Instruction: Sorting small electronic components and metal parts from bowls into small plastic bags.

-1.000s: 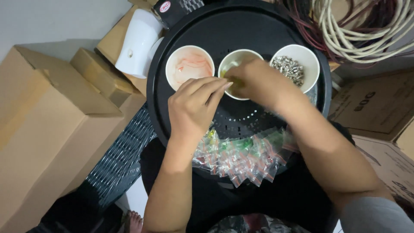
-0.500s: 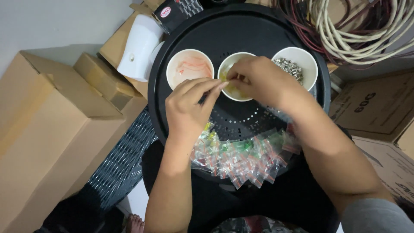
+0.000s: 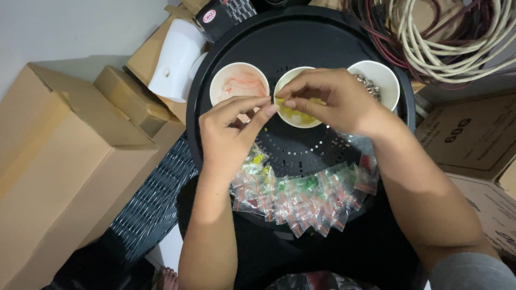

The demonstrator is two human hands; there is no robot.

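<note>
My left hand and my right hand meet above a round black tray, fingertips pinched together over the middle white cup, which holds small yellow pieces. Whatever the fingertips pinch is too small to make out. To the left stands a white cup with pinkish bits inside. The right white cup holds small metal parts, partly hidden by my right hand. A pile of small clear zip bags with coloured contents lies at the tray's near edge.
Cardboard boxes stand at the left, more boxes at the right. A white plastic part leans beside the tray. Coiled cables lie at the back right. A dark woven surface shows below the tray's left side.
Both hands have drawn slightly apart and lifted a little over the middle cup, fingertips still pinched close together. The cups and bags have not moved.
</note>
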